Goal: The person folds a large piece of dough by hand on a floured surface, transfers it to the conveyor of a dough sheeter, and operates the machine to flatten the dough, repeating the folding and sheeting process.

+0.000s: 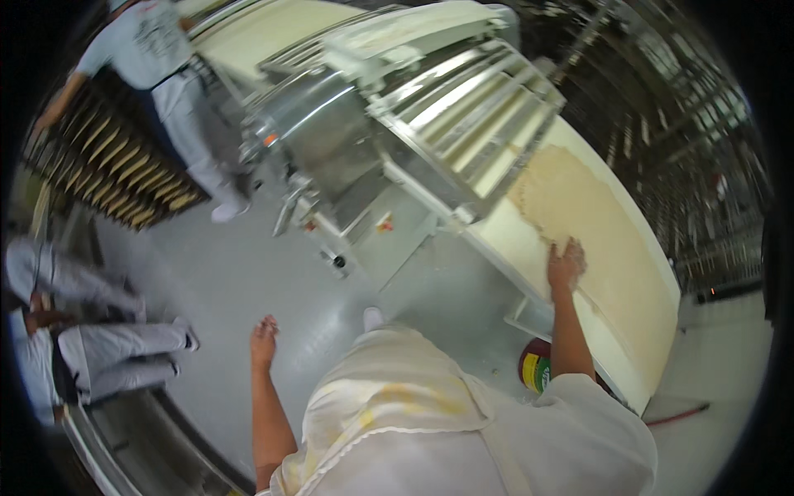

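Observation:
A wide sheet of dough lies on the pale conveyor belt of a dough sheeter and reaches under its metal guard grille. My right hand rests on the dough's near edge, fingers spread and dusted with flour, gripping nothing that shows. Away from the machine, my left hand hangs over the grey floor with its fingers loosely bent; whether anything is in it cannot be made out. A steel cover stands left of the grille.
A person stands at upper left by a rack of loaded trays. Other people are at the left edge, near a steel trough. A labelled tub sits on the floor below the belt. Metal racks stand beyond the belt.

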The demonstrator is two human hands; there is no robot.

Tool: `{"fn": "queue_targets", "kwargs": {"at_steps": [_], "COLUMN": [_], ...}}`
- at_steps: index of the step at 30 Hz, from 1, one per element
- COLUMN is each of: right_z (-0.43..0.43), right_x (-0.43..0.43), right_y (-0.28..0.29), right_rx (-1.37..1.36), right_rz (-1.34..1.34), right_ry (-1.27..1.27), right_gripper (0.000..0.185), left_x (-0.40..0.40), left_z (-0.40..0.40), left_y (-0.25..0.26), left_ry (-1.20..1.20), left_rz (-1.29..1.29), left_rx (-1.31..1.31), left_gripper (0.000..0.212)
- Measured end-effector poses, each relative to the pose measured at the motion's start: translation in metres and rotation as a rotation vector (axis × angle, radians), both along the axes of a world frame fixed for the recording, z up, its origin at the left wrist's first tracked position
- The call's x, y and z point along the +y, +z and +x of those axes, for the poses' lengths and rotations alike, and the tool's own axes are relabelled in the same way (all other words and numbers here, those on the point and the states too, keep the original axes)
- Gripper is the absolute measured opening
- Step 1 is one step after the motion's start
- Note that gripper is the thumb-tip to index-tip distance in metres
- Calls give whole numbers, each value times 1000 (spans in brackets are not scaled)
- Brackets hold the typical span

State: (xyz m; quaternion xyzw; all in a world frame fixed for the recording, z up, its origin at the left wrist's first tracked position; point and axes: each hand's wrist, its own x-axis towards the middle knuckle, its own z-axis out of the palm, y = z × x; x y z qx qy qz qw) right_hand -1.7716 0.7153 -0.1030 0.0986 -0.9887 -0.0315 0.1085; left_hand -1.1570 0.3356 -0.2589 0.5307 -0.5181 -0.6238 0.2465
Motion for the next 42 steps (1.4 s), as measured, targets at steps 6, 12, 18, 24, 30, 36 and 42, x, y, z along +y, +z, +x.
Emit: {"fn": "queue_targets", "kwargs": {"at_steps": [6, 12, 18, 24, 30, 36, 42], "right_z": [15, 32, 42, 7, 178, 266, 286], "right_x": [-13, -33, -56, -113, -224, -259, -363], "right_y": [17, 3, 59, 80, 21, -59, -98], "right_rx": [-157, -184, -408, -628, -165, -843, -1173], "right_rz": [-61, -178, -56, 12, -424, -236, -419], "right_ry": [-62, 39, -113, -106, 17, 177, 531], "right_gripper": [75, 92, 98, 73, 55, 71, 67], "left_x": [-149, -198, -190, -218, -189, -173, -183], "left_z": [-170, -251, -262, -253, -250, -264, -248], "left_y": [85, 102, 65, 37, 98, 127, 101], "left_ry": [-224, -592, -425, -670, -625, -692, -796], "left_rz": [-700, -459, -219, -886, -748, -701, -628], "left_rx": [-161, -129, 97, -349, -389, -422, -529], "left_gripper": [56, 27, 18, 17, 22, 26, 34]}}
